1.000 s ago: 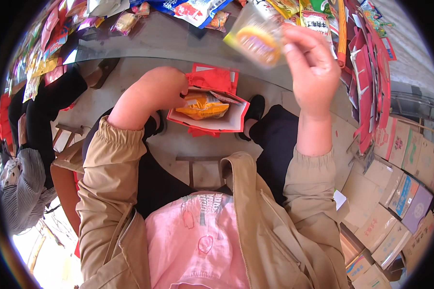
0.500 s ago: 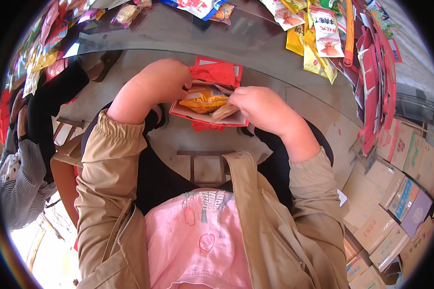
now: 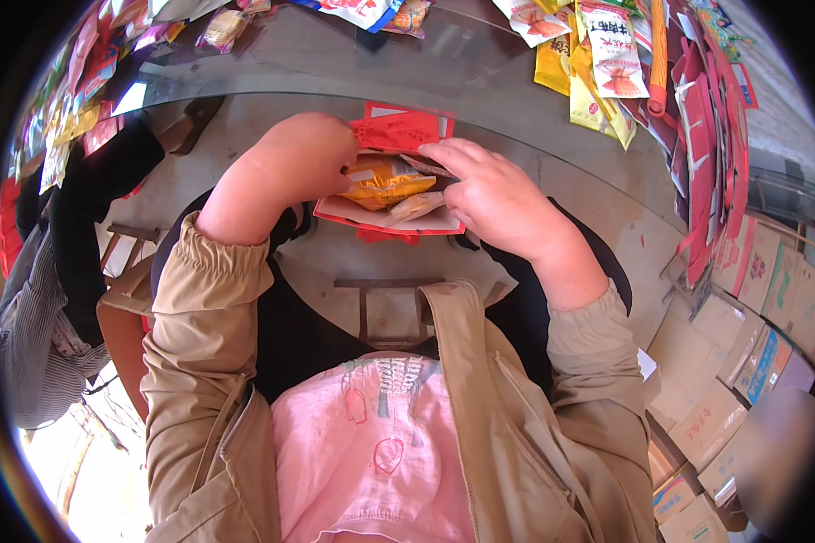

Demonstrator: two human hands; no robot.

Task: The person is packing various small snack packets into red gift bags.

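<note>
A red paper box [image 3: 335, 213] with a pale inside is held over my lap, its red lid flap [image 3: 394, 134] folded back on the far side. In it lie a yellow-orange snack packet [image 3: 385, 181] and, to its right, a beige packet [image 3: 414, 208]. My left hand [image 3: 312, 154] is closed on the box's left end; its fingertips are partly hidden. At the right end is my right hand [image 3: 498, 195], fingers apart, the longer ones reaching to the lid flap and the thumb near the beige packet. It holds nothing that I can see.
Ahead is a glass table [image 3: 335, 68] with snack packets [image 3: 597, 63] at right and more at left. A stack of red folded card [image 3: 697, 163] stands at its right end. Cardboard boxes [image 3: 697, 371] pile up at right. Another person's striped sleeve [image 3: 45, 335] shows at left.
My right hand has let go of the beige packet, which now lies in the box. Its fingers have spread and moved up to the lid flap. My left hand stays at the box.
</note>
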